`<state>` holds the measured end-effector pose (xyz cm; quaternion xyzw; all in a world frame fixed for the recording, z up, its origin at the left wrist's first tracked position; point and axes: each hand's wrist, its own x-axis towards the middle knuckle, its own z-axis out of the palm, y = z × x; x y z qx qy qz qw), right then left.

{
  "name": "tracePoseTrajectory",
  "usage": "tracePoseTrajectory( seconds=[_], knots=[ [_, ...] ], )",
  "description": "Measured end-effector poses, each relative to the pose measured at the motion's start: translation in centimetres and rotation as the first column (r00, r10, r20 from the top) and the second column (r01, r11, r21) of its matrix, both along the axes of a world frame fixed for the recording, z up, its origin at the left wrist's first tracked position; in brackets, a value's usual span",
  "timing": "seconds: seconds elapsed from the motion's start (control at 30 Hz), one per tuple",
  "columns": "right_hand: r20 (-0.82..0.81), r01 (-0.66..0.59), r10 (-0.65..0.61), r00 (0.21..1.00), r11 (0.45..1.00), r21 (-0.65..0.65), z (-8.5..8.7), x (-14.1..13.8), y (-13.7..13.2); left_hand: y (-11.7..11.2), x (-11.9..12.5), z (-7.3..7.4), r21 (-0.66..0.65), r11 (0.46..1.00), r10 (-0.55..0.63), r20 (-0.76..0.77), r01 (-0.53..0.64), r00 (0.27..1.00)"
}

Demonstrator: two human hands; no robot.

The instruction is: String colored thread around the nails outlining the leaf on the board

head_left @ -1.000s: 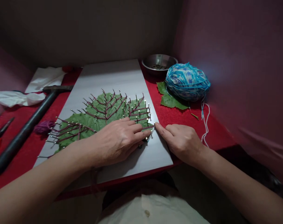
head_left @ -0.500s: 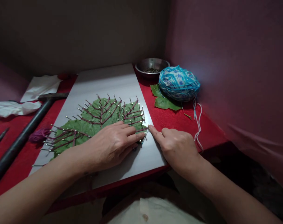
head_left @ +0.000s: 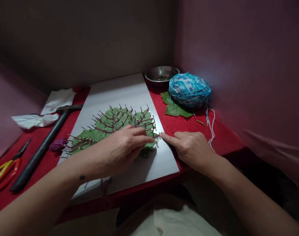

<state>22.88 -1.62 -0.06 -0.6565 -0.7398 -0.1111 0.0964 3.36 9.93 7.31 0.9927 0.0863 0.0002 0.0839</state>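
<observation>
A green leaf (head_left: 105, 114) lies on a white board (head_left: 161, 164), ringed and studded with upright nails. Purple yarn (head_left: 106, 124) is strung between the nails along the leaf's veins. Across the leaf reaches my left hand (head_left: 129, 144), its fingers pinched together by the nails at the right edge; a thin light strand shows near its fingertips. My right hand (head_left: 191, 147) has its index fingertip against the outermost right nail (head_left: 160, 134), the other fingers curled under. What those curled fingers hold is hidden. The lower leaf is partly covered by my left arm.
Beyond the board, a metal bowl (head_left: 162, 72) contains nails. A blue-and-white yarn ball (head_left: 190, 90) rests on another leaf (head_left: 176, 109), its strands trailing toward my right wrist. Leftward lie a hammer (head_left: 44, 149), pliers (head_left: 10, 168), white paper (head_left: 34, 120) and purple yarn (head_left: 57, 145).
The view has shifted left, bringing the pliers further into sight. My hands stay by the same right-edge nail, with my left fingers slightly raised and the light strand less visible.
</observation>
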Motion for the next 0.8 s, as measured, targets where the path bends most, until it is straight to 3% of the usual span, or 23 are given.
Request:
tracePoseTrajectory(
  seconds=[0.2,0.37,0.57,0.7,0.8],
  knots=[
    [-0.098,-0.049,0.063,0.993,0.989,0.143,-1.5,0.4,0.1,0.5,3.0,-0.8,0.146,0.98,0.12,0.091,-0.133,0.989],
    [-0.154,-0.067,0.091,0.984,0.985,0.158,-1.4,0.7,0.3,1.1,5.5,-1.0,0.244,0.969,0.031,-0.016,-0.026,0.999],
    [-0.193,-0.049,0.057,0.979,0.998,0.044,-0.7,0.5,0.2,2.2,7.5,-0.3,0.185,0.97,-0.126,-0.186,0.161,0.974],
    [-0.237,-0.039,0.042,0.971,0.999,0.015,-0.6,0.7,0.0,1.7,8.9,0.2,0.209,0.965,-0.079,-0.348,0.16,0.934],
    [-0.407,0.002,0.014,0.913,0.999,0.038,-0.3,2.0,-0.3,1.1,9.5,0.3,0.253,0.956,-0.04,-0.378,0.145,0.925]
  ],
)
